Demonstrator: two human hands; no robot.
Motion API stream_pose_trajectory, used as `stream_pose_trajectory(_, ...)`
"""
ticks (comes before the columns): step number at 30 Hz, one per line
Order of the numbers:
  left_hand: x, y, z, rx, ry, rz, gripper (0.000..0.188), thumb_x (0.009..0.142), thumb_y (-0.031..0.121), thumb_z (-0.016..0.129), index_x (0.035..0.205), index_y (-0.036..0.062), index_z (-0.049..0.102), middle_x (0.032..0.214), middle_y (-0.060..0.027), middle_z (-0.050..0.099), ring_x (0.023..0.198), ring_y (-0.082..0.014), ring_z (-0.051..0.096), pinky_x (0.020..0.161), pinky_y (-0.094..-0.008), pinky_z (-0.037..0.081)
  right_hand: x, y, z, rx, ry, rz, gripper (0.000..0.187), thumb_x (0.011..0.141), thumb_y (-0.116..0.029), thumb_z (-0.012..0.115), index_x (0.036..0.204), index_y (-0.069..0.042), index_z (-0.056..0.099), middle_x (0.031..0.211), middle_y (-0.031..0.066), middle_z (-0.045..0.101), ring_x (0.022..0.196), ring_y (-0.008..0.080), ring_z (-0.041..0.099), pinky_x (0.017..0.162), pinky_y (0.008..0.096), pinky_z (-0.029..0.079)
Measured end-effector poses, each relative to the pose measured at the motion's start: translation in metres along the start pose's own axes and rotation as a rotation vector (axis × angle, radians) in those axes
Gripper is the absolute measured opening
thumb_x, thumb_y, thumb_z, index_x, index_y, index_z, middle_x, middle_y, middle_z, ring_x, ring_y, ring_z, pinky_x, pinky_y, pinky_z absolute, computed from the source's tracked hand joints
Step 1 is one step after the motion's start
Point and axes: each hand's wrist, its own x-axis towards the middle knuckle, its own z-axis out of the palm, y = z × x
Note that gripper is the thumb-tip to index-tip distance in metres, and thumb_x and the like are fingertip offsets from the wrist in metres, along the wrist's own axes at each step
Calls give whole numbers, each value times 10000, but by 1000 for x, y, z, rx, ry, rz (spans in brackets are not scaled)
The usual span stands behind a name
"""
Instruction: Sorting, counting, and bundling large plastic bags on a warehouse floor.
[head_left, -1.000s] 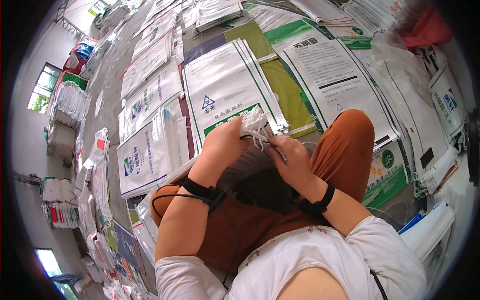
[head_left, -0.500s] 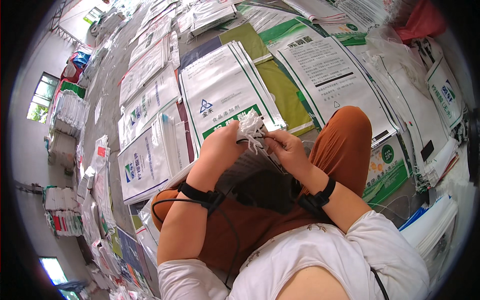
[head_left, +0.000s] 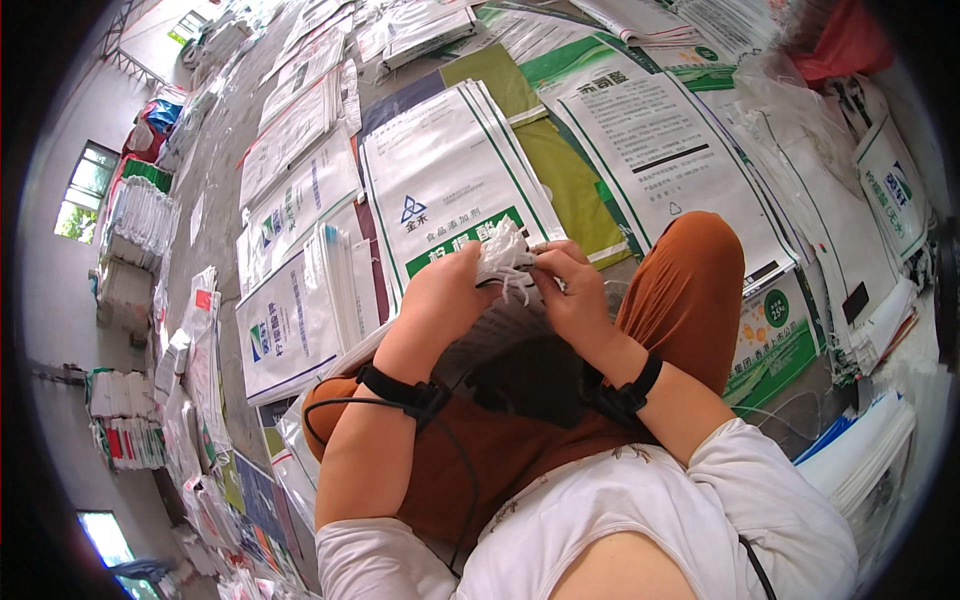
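My left hand [head_left: 445,288] is closed on a bunch of white strands [head_left: 508,255], bundled tightly with loose ends hanging down. Against its right side, the thumb and fingers of my right hand [head_left: 572,290] are pinched together; a small dark piece shows there, but what the fingertips hold is hidden. Both hands are above my lap, over the lower edge of a stack of flat white sacks [head_left: 440,160] printed in green and blue. Part of a pale printed sheet shows below my hands.
Another stack of white sacks [head_left: 690,170] with green edges lies to the right of an olive-green sack [head_left: 580,190]. More flat sacks [head_left: 290,325] are piled to the left. Tall sack bundles [head_left: 140,220] stand by the far left wall. Folded white sheets [head_left: 860,445] lie at my right.
My right hand has shifted slightly up, and its fingers have closed in nearer the white bunch. The dark strand that showed between my hands is now mostly hidden. My left hand has barely moved.
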Motion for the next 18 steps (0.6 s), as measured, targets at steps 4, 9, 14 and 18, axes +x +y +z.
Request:
stream_pose_trajectory(4,1,2,-2,8,-9,-9,503,847,332,746,1202,29,558,1051,-201,688,1021,-383,650,844,-458,514,1,1,-5,-33,-4,20,147,835,-22,714,972,-21,662,1011,125,654,918,349,645,785,394,513)
stream_pose_trajectory(9,1,1,-3,-10,-38,-29,483,847,332,746,1179,29,567,1043,-201,689,1015,-384,651,844,-459,514,-1,-8,-12,-262,42,-220,186,840,-40,708,1021,-49,668,1014,130,663,896,340,656,764,426,519)
stream_pose_trajectory(14,-1,3,-5,-7,-1,-29,469,838,297,750,1174,33,559,1035,-201,691,1014,-384,652,841,-469,514,-12,-11,-18,-187,-48,-245,220,858,-9,687,1073,-47,661,1017,122,668,863,295,665,747,373,523)
stream_pose_trajectory(18,-1,2,-2,-5,16,-14,463,829,270,752,1174,32,554,1039,-201,691,1016,-389,650,841,-471,513,-16,-5,-12,206,-59,226,225,881,-16,690,1098,-47,643,999,75,675,782,142,650,691,280,510)
